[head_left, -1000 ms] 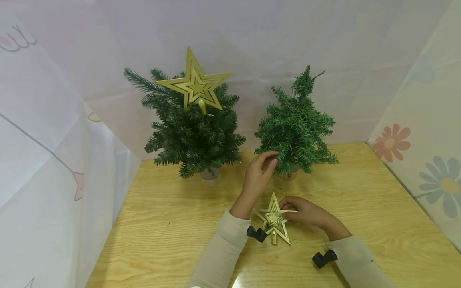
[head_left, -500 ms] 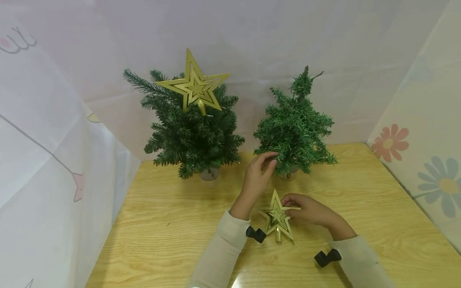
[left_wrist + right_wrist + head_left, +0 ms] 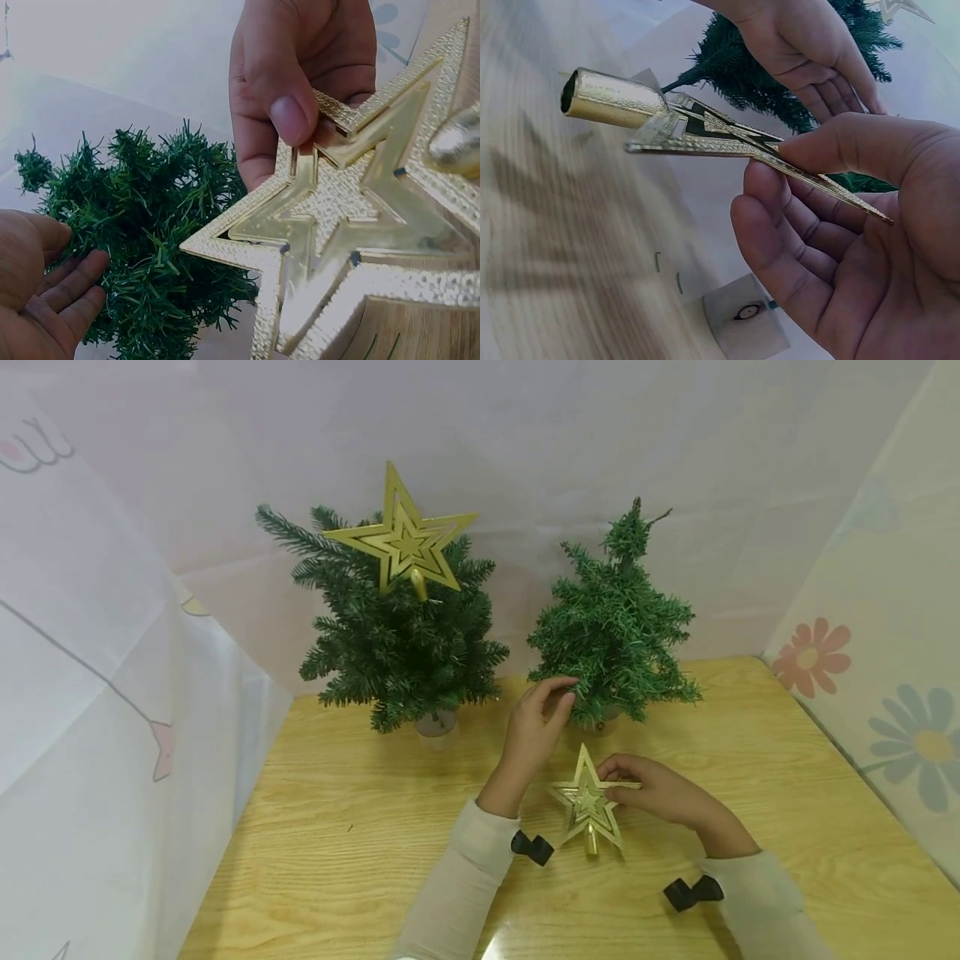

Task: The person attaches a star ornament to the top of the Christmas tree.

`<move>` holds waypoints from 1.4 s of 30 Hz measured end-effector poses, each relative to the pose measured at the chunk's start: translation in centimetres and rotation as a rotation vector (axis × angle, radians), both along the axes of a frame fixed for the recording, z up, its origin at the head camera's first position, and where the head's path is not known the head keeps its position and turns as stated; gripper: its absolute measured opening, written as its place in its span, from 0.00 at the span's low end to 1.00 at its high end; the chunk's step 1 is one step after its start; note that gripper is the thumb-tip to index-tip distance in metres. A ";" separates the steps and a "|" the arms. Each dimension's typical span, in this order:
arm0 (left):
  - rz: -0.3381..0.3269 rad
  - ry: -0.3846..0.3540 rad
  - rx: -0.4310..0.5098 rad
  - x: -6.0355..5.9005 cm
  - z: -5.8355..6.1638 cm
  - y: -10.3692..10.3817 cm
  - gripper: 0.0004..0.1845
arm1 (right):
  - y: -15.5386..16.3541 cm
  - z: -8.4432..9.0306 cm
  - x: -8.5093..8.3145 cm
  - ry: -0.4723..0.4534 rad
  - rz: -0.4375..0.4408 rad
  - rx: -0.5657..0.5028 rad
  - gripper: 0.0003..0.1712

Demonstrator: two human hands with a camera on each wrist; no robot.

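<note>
Gold star (image 3: pixel 588 799) lifted up-right, pinched in right hand (image 3: pixel 660 793); left hand (image 3: pixel 534 727) relaxed, unmoved, touching small tree (image 3: pixel 615 627).

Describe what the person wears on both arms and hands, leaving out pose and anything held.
Both arms wear long cream sleeves. A small black clip-like device sits at each wrist. The left hand and right hand are bare: no gloves, rings or markings visible.

1. Two small trees stand along the back of the desk (image 3: pixel 337 827): the left tree (image 3: pixel 397 643), topped by a large star (image 3: pixel 401 539), and the right tree (image 3: pixel 615 627).
2. A narrow gap between their branches leaves little passage.
3. Curtain walls (image 3: pixel 112 693) close the left, back and right sides.
4. Bare desk lies open front-left and right of both hands.
</note>
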State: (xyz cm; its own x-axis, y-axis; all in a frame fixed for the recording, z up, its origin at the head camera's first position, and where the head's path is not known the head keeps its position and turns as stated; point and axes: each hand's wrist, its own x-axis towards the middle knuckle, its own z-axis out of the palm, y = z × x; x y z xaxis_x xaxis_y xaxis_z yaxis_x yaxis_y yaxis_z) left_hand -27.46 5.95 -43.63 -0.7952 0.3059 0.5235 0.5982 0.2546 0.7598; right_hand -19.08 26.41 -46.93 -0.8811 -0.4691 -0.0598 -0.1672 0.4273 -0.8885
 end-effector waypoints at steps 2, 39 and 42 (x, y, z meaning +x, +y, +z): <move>-0.001 0.006 0.003 0.0 0.0 0.0 0.15 | 0.1 0.3 0.1 -0.005 0.003 -0.025 0.15; 0.001 0.015 -0.017 0.2 0.1 0.1 0.15 | 1.6 3.9 1.8 0.092 -0.033 -0.070 0.12; 0.006 0.017 -0.020 0.3 0.1 0.0 0.15 | 1.4 4.6 2.1 0.112 -0.039 -0.069 0.12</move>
